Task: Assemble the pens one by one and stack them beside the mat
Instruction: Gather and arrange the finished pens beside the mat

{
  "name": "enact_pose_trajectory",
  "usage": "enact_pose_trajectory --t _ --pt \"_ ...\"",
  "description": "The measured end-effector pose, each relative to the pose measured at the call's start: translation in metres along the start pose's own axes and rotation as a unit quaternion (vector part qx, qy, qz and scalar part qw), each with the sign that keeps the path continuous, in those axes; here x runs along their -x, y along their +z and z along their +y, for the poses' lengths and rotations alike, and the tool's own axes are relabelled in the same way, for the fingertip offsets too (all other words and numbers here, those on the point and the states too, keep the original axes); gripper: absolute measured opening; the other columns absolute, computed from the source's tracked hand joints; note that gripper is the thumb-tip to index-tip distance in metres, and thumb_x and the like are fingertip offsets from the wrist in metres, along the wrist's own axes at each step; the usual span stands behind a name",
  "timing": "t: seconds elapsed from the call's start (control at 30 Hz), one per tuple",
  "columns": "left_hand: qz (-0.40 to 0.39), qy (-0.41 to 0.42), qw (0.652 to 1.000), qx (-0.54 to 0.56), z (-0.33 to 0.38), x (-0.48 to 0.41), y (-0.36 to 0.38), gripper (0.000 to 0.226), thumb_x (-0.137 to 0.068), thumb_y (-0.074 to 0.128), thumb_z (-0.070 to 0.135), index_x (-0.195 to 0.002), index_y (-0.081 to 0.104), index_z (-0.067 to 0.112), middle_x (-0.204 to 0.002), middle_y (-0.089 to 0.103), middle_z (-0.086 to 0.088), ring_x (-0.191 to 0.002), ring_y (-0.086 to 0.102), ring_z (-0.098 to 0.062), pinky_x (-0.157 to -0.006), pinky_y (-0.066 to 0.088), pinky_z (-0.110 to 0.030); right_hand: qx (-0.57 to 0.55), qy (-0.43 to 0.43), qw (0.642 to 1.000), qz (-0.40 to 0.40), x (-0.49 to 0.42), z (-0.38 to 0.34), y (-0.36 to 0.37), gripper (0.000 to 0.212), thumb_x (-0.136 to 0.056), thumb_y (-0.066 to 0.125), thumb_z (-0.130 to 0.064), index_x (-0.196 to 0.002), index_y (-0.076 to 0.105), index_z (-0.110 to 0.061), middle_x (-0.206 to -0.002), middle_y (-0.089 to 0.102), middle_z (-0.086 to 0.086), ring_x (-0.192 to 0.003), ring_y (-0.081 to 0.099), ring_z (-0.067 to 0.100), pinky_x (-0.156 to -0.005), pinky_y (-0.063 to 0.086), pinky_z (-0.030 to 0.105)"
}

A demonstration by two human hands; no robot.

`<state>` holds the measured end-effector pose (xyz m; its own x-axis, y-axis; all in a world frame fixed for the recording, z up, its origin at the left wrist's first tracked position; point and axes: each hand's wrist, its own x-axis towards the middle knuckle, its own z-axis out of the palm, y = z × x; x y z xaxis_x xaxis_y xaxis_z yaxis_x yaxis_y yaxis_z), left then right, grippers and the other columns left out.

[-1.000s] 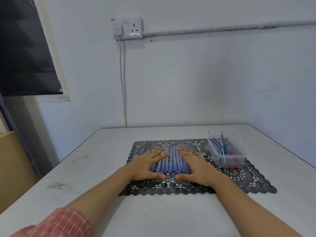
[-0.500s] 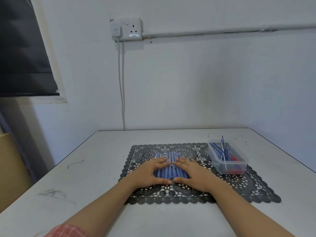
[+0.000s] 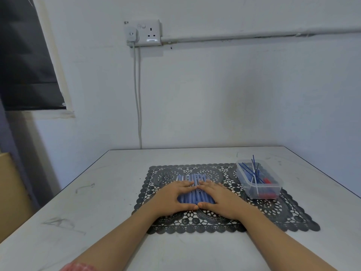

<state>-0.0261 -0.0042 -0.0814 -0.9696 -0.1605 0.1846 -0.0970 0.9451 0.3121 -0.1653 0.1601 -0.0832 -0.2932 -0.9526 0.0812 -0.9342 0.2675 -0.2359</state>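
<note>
My left hand (image 3: 172, 200) and right hand (image 3: 220, 200) lie flat, fingers straight, thumbs touching, on the pen barrels (image 3: 192, 198), toward the mat's (image 3: 273, 216) left edge.

Soft, even light — edges bowed, slightly blurred

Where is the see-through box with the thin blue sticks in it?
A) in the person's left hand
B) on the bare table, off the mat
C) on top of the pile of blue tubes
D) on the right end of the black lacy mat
D: the clear plastic container sits on the right end of the black lace mat, apart from the left hand and right hand, which lie flat on the blue pen barrels.
</note>
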Motion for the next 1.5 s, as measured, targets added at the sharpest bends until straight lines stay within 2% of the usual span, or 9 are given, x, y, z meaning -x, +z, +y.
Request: enact_pose_trajectory --t 0.2,0.33,0.43,0.57,0.67,0.8,0.9,1.17,1.5 --pt "0.020 0.002 1.000 0.023 0.001 0.000 -0.001 0.063 -0.076 0.062 0.061 -0.133 0.047 0.038 -0.146 0.037 0.015 -0.134 0.028 0.000 -0.111 0.016 -0.025 -0.026 -0.003 0.999 0.020 0.000 0.003 0.001 0.091 -0.065 0.020 -0.086 -0.140 0.028 -0.034 -0.151 0.025 -0.011 -0.140 0.015 0.006 -0.116 0.013 0.038" --pt "0.034 0.016 0.999 0.011 -0.001 0.000 0.001 0.067 -0.073 0.060 0.067 -0.133 0.046 0.040 -0.145 0.038 0.016 -0.133 0.029 0.000 -0.113 0.019 -0.029 -0.025 -0.002 0.999 0.028 0.002 0.003 0.002 0.096 -0.065 0.019 -0.087 -0.143 0.024 -0.032 -0.151 0.024 -0.010 -0.140 0.016 0.007 -0.116 0.014 0.038" --pt "0.091 0.033 0.995 0.038 0.000 0.003 -0.001 0.066 -0.077 0.046 0.072 -0.135 0.043 0.039 -0.143 0.040 0.015 -0.131 0.032 0.001 -0.112 0.022 -0.033 -0.050 -0.009 0.995 0.085 0.006 -0.003 -0.003 0.088 -0.074 0.022 -0.083 -0.146 0.017 -0.033 -0.152 0.021 -0.011 -0.139 0.016 0.005 -0.117 0.014 0.039" --pt "0.246 -0.055 0.961 0.112 -0.009 0.005 -0.010 0.047 -0.092 0.036 0.051 -0.130 0.052 0.029 -0.133 0.053 0.008 -0.121 0.044 -0.002 -0.106 0.035 -0.035 -0.032 0.020 0.970 0.238 0.013 -0.012 -0.019 0.059 -0.091 0.037 -0.053 -0.142 0.032 -0.024 -0.144 0.037 -0.005 -0.134 0.030 0.012 -0.110 0.024 0.032" --pt "0.273 -0.149 0.949 0.056 -0.032 0.008 -0.016 0.036 -0.097 0.043 0.027 -0.132 0.051 0.024 -0.134 0.053 0.003 -0.123 0.047 -0.014 -0.103 0.036 -0.032 0.069 0.120 0.927 0.349 0.019 -0.014 -0.034 0.047 -0.088 0.055 -0.021 -0.134 0.046 -0.014 -0.132 0.052 0.007 -0.124 0.045 0.022 -0.106 0.030 0.038" --pt "0.178 -0.233 0.956 0.003 -0.054 0.013 -0.012 0.043 -0.098 0.038 0.026 -0.141 0.039 0.021 -0.149 0.034 0.000 -0.136 0.031 -0.016 -0.110 0.024 -0.030 0.161 0.328 0.894 0.258 0.040 -0.010 -0.054 0.050 -0.080 0.051 -0.015 -0.129 0.041 -0.012 -0.128 0.047 0.008 -0.120 0.040 0.024 -0.099 0.032 0.041" --pt "0.104 -0.263 0.959 -0.035 -0.061 0.011 -0.006 0.048 -0.100 0.032 0.031 -0.146 0.028 0.019 -0.154 0.022 0.000 -0.141 0.020 -0.016 -0.114 0.019 -0.032 0.180 0.384 0.890 0.168 0.048 -0.009 -0.056 0.041 -0.084 0.046 -0.012 -0.124 0.041 -0.008 -0.124 0.050 0.009 -0.118 0.042 0.026 -0.097 0.034 0.041" --pt "0.085 -0.274 0.956 -0.056 -0.064 0.010 -0.002 0.050 -0.100 0.029 0.036 -0.146 0.027 0.019 -0.154 0.021 -0.001 -0.142 0.018 -0.016 -0.115 0.017 -0.036 0.111 0.306 0.933 0.151 0.036 -0.002 -0.046 0.021 -0.090 0.046 -0.002 -0.109 0.052 -0.007 -0.107 0.063 0.008 -0.098 0.060 0.022 -0.083 0.045 0.030" --pt "0.091 -0.270 0.957 -0.061 -0.062 0.010 -0.002 0.049 -0.100 0.029 0.036 -0.146 0.029 0.019 -0.154 0.022 -0.001 -0.142 0.017 -0.016 -0.115 0.017 -0.036 0.045 0.196 0.963 0.182 0.020 -0.001 -0.032 0.039 -0.080 0.059 0.006 -0.115 0.050 -0.009 -0.114 0.057 0.006 -0.105 0.052 0.020 -0.090 0.041 0.027"
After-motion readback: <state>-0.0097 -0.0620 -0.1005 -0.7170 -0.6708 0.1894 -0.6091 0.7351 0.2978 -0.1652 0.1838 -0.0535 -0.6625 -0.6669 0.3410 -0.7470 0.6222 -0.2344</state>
